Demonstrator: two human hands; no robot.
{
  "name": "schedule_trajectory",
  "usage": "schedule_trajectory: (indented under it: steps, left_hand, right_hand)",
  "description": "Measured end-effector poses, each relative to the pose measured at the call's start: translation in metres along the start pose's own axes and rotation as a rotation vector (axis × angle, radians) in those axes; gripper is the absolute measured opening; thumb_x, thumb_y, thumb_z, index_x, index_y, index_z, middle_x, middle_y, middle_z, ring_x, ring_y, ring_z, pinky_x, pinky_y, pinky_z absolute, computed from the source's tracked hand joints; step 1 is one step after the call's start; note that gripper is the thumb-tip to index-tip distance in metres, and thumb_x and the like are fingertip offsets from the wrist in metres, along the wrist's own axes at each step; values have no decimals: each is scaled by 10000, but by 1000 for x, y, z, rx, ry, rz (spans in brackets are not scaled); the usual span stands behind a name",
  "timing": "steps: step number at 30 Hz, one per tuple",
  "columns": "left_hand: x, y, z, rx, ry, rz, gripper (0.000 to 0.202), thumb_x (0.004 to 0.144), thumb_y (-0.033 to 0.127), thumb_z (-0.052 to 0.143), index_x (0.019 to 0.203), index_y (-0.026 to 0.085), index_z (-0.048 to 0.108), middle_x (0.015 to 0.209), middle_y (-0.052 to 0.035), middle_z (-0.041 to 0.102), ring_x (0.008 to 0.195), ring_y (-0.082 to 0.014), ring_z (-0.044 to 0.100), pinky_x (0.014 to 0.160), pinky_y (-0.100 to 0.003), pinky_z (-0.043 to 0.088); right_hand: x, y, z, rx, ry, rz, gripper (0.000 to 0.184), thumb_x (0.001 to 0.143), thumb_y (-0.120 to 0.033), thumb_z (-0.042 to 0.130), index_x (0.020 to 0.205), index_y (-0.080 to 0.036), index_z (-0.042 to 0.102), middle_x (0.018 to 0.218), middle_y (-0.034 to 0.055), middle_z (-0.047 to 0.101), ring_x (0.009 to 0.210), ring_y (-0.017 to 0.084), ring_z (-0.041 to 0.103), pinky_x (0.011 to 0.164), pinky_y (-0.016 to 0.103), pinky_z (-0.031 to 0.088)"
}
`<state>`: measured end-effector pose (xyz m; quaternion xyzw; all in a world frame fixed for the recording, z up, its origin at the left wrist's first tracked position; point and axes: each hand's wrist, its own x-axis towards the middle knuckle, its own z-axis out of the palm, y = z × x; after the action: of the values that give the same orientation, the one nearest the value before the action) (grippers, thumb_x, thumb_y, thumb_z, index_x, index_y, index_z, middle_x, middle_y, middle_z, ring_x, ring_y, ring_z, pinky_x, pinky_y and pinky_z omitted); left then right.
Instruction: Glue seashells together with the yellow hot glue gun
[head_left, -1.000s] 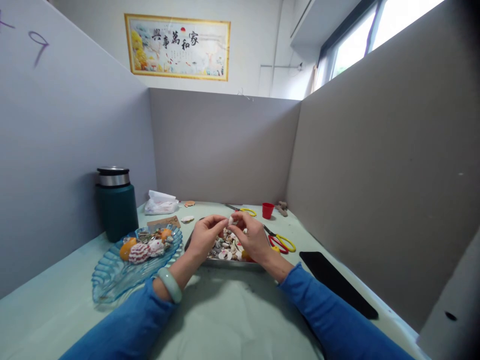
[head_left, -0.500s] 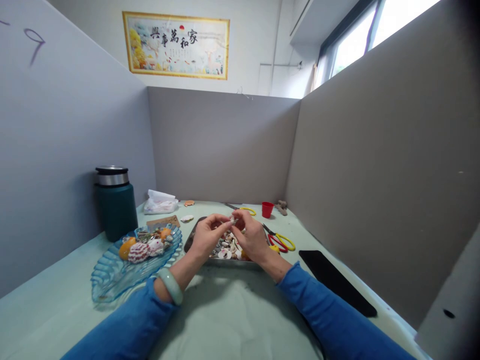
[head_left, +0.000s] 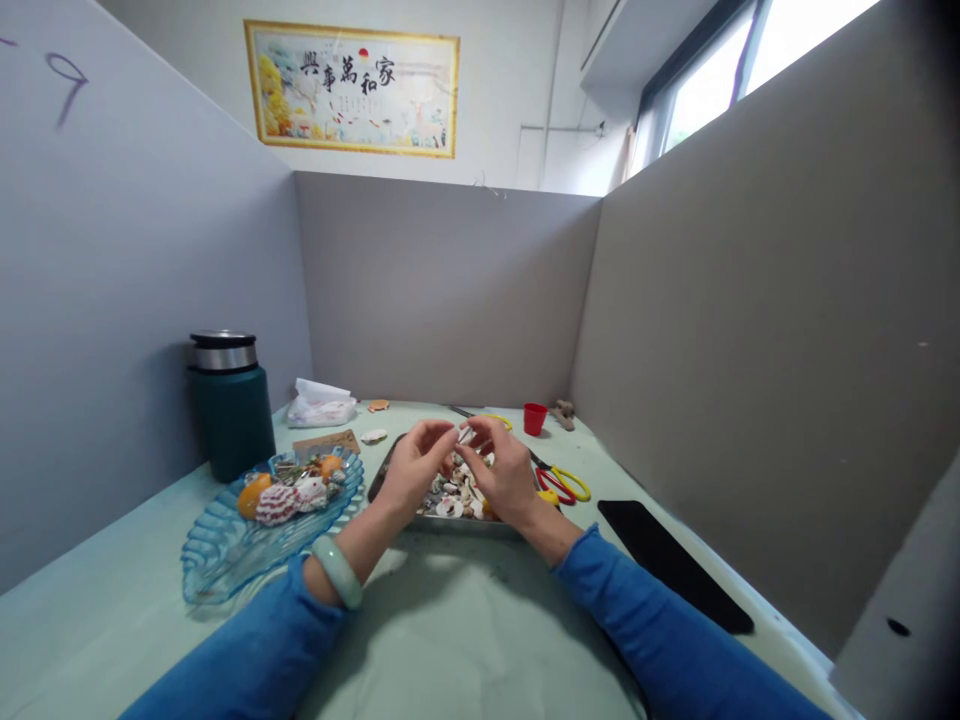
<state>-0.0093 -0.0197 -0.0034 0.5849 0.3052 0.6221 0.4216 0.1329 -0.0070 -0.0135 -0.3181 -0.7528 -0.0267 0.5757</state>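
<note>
Both my hands meet above a metal tray (head_left: pixel 472 525) full of small seashells (head_left: pixel 452 503). My left hand (head_left: pixel 412 465), with a pale green bangle (head_left: pixel 337 572) at the wrist, is closed with thumb and fingers curled toward the fingertips of the other hand. My right hand (head_left: pixel 504 470) is pinched too. Something small and whitish shows between the fingertips, too small and too covered to name. To the left, a blue glass dish (head_left: pixel 225 560) bears orange, white and red-striped shells (head_left: pixel 277 505).
A dark green flask (head_left: pixel 232 420) stands by the left partition, a tissue pack (head_left: pixel 322 405) behind the dish. Right of the tray lie red-and-yellow scissors (head_left: pixel 562 484), a red cup (head_left: pixel 535 419) and a black flat slab (head_left: pixel 671 565). Grey partitions (head_left: pixel 450 290) enclose the table.
My left hand has shifted slightly and its fingertips have come a little away from the right hand's. The other things lie as before.
</note>
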Motion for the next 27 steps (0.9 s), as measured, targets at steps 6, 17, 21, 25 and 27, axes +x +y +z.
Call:
schedule_trajectory:
  steps: [6,17,21,25,27]
  left_hand:
    - [-2,1,2,-319,-169,-264,381,755,475,620,892,121,646,788,-73,633,677,-141,591,603,-253,482]
    - [3,-6,-5,-300,-89,-263,289,663,320,748,861,117,693,754,-39,649,637,-96,583,633,-222,483]
    - [3,-5,-6,-306,-83,-283,290,665,311,750,872,116,692,770,-46,653,642,-96,581,627,-214,481]
    - [4,-6,-8,-289,-54,-299,286,649,316,759,849,123,692,761,-44,656,624,-91,573,620,-212,474]
    - [5,-7,-10,-246,-36,-293,294,641,324,762,846,126,692,753,-38,655,591,-78,553,606,-204,463]
  right_hand:
    - [2,-3,-2,-29,22,-46,245,811,-206,568,1055,-211,550,987,74,625,946,219,567,819,354,477]
    - [0,-1,1,-31,-43,-102,256,790,-158,574,1042,-191,546,976,77,620,906,215,561,806,351,464]
    - [1,0,1,-10,-49,-124,281,789,-163,581,1065,-192,538,1002,80,614,920,216,559,824,362,463]
    - [3,-1,-2,21,-61,-155,250,820,-207,577,1067,-197,538,1042,82,600,970,213,547,866,365,451]
    - [5,-2,-4,22,-62,-160,172,853,-214,542,1024,-203,563,1028,77,597,981,204,541,877,356,443]
